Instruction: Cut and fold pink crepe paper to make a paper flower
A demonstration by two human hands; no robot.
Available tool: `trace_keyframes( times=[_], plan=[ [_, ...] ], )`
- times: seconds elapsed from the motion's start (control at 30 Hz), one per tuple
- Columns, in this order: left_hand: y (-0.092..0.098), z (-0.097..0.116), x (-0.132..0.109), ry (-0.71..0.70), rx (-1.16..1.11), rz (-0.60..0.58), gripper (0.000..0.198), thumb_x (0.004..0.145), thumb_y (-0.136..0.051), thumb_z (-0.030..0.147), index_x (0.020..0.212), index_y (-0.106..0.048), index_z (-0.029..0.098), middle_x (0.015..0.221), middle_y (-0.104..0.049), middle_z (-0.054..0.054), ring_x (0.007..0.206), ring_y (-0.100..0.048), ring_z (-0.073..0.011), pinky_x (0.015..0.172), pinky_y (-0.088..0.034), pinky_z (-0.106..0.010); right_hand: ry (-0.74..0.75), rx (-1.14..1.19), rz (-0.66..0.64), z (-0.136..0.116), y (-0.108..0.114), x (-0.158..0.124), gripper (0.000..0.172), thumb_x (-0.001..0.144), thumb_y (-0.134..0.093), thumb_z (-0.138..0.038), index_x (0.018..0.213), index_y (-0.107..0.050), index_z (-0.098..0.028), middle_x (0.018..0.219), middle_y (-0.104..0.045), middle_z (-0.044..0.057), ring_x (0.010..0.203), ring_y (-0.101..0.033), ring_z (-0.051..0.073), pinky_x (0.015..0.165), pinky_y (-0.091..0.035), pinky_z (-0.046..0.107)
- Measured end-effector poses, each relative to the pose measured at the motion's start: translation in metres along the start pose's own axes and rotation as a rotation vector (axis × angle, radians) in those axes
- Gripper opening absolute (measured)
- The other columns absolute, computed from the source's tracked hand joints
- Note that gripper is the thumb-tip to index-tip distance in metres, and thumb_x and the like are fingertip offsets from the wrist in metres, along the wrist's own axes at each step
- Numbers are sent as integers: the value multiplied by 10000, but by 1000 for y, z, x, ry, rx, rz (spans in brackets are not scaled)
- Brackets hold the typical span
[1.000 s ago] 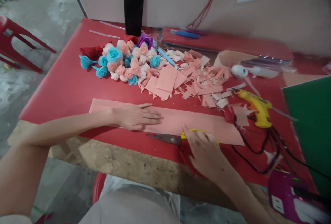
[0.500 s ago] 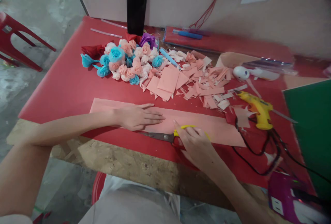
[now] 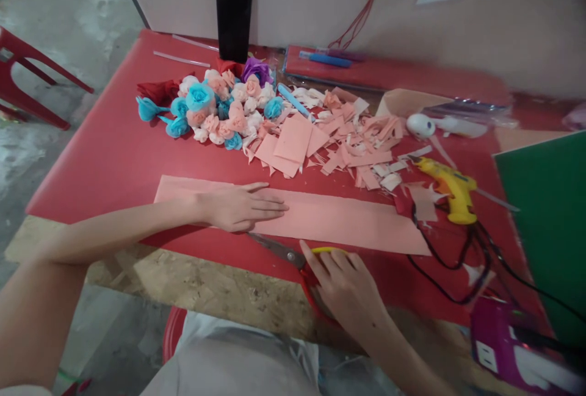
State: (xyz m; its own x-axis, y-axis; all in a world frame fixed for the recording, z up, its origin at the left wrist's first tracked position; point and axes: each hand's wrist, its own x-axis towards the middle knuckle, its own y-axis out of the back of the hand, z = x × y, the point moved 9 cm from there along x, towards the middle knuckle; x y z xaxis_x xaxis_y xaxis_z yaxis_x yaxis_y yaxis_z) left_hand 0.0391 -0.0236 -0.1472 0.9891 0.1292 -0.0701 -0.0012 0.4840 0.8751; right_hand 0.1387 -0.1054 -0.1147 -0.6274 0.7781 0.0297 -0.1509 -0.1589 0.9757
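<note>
My left hand [image 3: 242,207] lies flat, fingers stretched out, on a long pink paper strip [image 3: 348,222] spread across the red table [image 3: 101,158]. My right hand [image 3: 345,289] is at the table's near edge, just below the strip. Its fingers are curled over the yellow and red handles of a pair of scissors [image 3: 279,249]. The scissors' closed blades point left toward my left hand and lie off the paper.
Paper roses [image 3: 220,109] in blue, pink and white are heaped at the back, with pink scraps [image 3: 348,146] beside them. A yellow glue gun [image 3: 451,188] and black cords lie to the right, near a green board [image 3: 544,225] and a purple power strip [image 3: 503,347]. A black post [image 3: 233,5] stands behind.
My right hand has pulled the scissors left and toward me, off the pink strip to the table's near edge. My left hand has stayed flat on the strip.
</note>
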Motion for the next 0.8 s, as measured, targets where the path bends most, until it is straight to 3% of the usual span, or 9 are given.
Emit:
trace_keyframes(
  times=[0.23, 0.5, 0.8],
  plan=[
    [0, -1, 0, 14, -15, -11, 551, 853, -324, 210, 1400, -289, 153, 1454, -306, -81, 1359, -270, -186, 1152, -21, -436, -93, 86, 6, 4, -1, -8, 422, 689, -603, -115, 1111, -593, -91, 690, -599, 37, 691, -470, 184, 662, -308, 303],
    [7, 2, -2, -11, 23, 49, 557, 827, -334, 178, 1383, -316, 147, 1451, -325, -91, 1365, -252, -192, 1151, -70, -441, -180, 165, 30, 17, 1, -13, 427, 689, -493, -66, 1106, -575, -94, 724, -643, 44, 708, -535, 185, 705, -351, 307],
    [26, 0, -28, 51, 86, 129, 464, 886, -324, 174, 1347, -369, 144, 1373, -447, -110, 1309, -357, -191, 1147, -120, -429, -205, 151, 30, 24, 1, -22, 443, 674, -455, -46, 1097, -570, -106, 765, -670, 55, 722, -561, 192, 705, -377, 310]
  ],
)
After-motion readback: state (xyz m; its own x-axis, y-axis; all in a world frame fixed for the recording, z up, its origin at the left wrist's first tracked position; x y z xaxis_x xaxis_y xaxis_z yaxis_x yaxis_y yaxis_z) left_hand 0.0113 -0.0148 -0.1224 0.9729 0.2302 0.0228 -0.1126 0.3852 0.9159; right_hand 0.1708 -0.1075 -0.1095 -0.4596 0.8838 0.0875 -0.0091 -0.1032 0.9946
